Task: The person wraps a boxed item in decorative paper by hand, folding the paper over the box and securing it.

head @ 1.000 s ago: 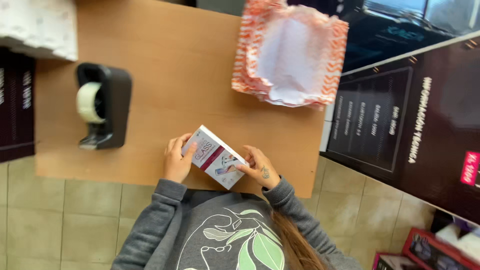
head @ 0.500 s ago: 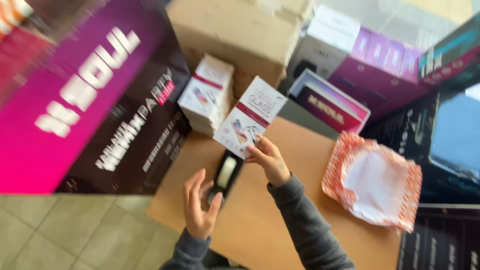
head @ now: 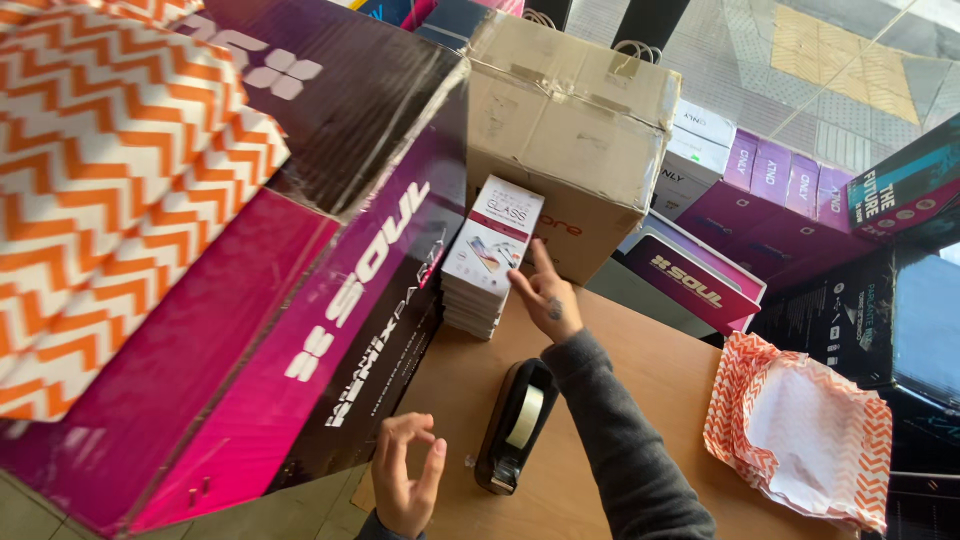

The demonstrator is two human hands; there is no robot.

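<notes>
**Mia:** What is the right hand (head: 545,292) doing?

**Sam:** It is touching a small flat white box (head: 494,236). The fingers lie against the box's right edge, with one finger pointing up. The box sits tilted on top of a stack of small boxes (head: 474,305).

**Mia:** Where is that stack?

**Sam:** On the wooden table (head: 640,400), at its far left corner. From the tape dispenser (head: 515,425) it is at about 12 o'clock. A brown cardboard box (head: 575,140) stands just behind it, at 1 o'clock from the stack.

**Mia:** And the left hand (head: 407,477)?

**Sam:** It is low down, at 9 o'clock from the tape dispenser, just beside it. It holds nothing I can see. The fingers are curled, and the thumb and first finger almost meet.

**Mia:** What else is there?

**Sam:** A big pink and black box (head: 300,300) is at 9 o'clock from the stack, close to it. An orange zigzag paper bag (head: 800,430) lies on the table at 3 o'clock from the dispenser, well apart from both hands.
</notes>
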